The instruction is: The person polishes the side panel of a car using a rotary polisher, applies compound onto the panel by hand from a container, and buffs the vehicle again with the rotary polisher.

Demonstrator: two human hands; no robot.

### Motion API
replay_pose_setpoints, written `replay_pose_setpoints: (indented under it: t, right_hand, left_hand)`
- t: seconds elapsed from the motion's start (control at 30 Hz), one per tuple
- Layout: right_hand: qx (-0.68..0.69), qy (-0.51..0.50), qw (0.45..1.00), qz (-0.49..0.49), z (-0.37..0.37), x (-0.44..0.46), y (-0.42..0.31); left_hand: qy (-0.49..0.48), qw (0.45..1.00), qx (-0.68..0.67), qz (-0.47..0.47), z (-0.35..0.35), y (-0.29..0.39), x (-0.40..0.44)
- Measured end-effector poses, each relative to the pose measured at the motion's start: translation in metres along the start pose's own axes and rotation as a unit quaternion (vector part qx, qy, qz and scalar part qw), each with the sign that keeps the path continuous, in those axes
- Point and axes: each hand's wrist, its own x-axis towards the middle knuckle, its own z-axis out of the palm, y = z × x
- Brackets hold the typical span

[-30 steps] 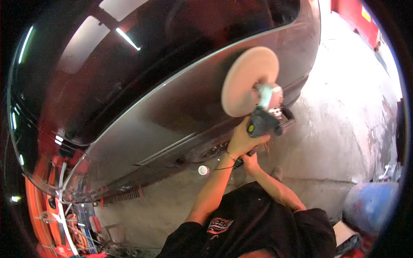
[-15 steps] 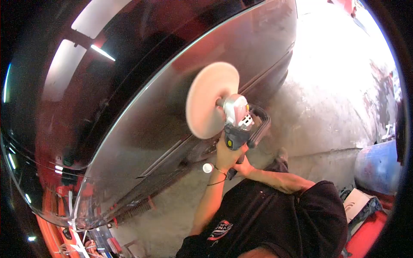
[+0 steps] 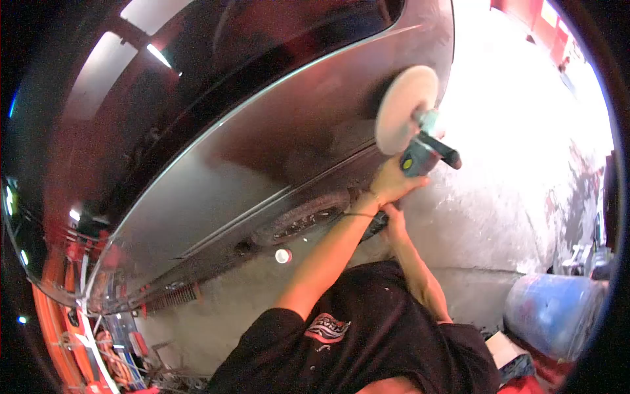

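Note:
A polisher [image 3: 423, 156] with a large pale round pad [image 3: 405, 108] is held in both hands, its pad facing the dark, glossy car panel [image 3: 275, 138]. Whether the pad touches the paint, I cannot tell. My left hand [image 3: 395, 182] is wrapped round the polisher's body just behind its head. Lower down, my right hand [image 3: 394, 222] is closed on the dark rear part of the tool, its fingers partly hidden. A black side handle [image 3: 441, 151] sticks out to the right of the head.
A wheel [image 3: 302, 218] shows beneath the panel. On the floor lies a small round white object [image 3: 283, 256]. A blue barrel [image 3: 554, 312] stands at the right beside a pale box [image 3: 504, 349]. Orange items [image 3: 56, 315] and cables crowd the lower left.
Both hands have carried the polisher up and to the right along the panel, towards its far end. The pad now appears narrower, and my arms are stretched further out.

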Motion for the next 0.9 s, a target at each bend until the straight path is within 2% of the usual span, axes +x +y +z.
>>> replay_pose_setpoints:
  t: [0.03, 0.1, 0.17, 0.27, 0.43, 0.47, 0.53, 0.6, 0.63, 0.67, 0.7, 0.8, 0.87, 0.9]
  right_hand:
    - [0.037, -0.032, 0.999, 0.011, -0.008, 0.009, -0.010]
    - [0.072, -0.073, 0.994, 0.033, -0.018, 0.022, -0.028]
    - [0.101, -0.007, 0.992, 0.069, -0.021, 0.022, -0.052]
    - [0.157, -0.056, 0.984, 0.069, -0.031, 0.016, -0.058]
    - [0.069, -0.027, 0.989, 0.126, -0.029, -0.015, 0.020]
    - [0.076, -0.047, 0.990, 0.111, -0.071, 0.015, 0.009]
    - [0.084, -0.064, 0.990, 0.096, -0.055, -0.007, 0.033]
    - [0.032, -0.070, 0.994, 0.080, -0.016, -0.044, 0.060]
    - [0.006, -0.070, 0.995, 0.072, -0.071, -0.017, 0.037]
    - [-0.068, -0.052, 0.994, 0.068, -0.073, -0.021, 0.080]
    - [-0.066, -0.048, 0.994, 0.067, -0.056, -0.043, 0.092]
    - [-0.138, -0.149, 0.979, -0.031, 0.038, -0.143, 0.154]
    - [0.018, -0.130, 0.979, 0.154, 0.084, -0.178, 0.179]
    - [0.020, -0.123, 0.981, 0.149, 0.103, -0.193, 0.188]
  left_hand:
    - [0.012, 1.000, -0.002, -0.004, 0.006, 0.003, 0.014]
    - [0.005, 0.994, 0.103, -0.018, 0.019, 0.011, 0.037]
    - [0.015, 0.993, 0.113, -0.042, 0.030, 0.019, 0.051]
    - [0.026, 0.991, 0.113, -0.068, 0.045, 0.010, 0.052]
    - [0.042, 0.994, 0.092, -0.047, 0.010, -0.020, -0.018]
    - [0.042, 0.996, 0.068, -0.049, 0.046, -0.033, 0.018]
    - [0.040, 0.997, 0.043, -0.052, 0.035, -0.049, -0.012]
    - [0.082, 0.993, 0.059, -0.053, 0.009, -0.079, -0.058]
    - [0.075, 0.994, 0.059, -0.052, 0.056, -0.097, -0.019]
    - [0.069, 0.995, 0.022, -0.068, 0.041, -0.111, -0.044]
    - [0.059, 0.995, 0.004, -0.075, 0.014, -0.117, -0.083]
    - [0.084, 0.989, -0.010, -0.120, -0.059, -0.113, -0.195]
    - [0.099, 0.988, -0.020, -0.118, -0.092, -0.126, -0.250]
    - [0.122, 0.985, -0.034, -0.121, -0.107, -0.133, -0.273]
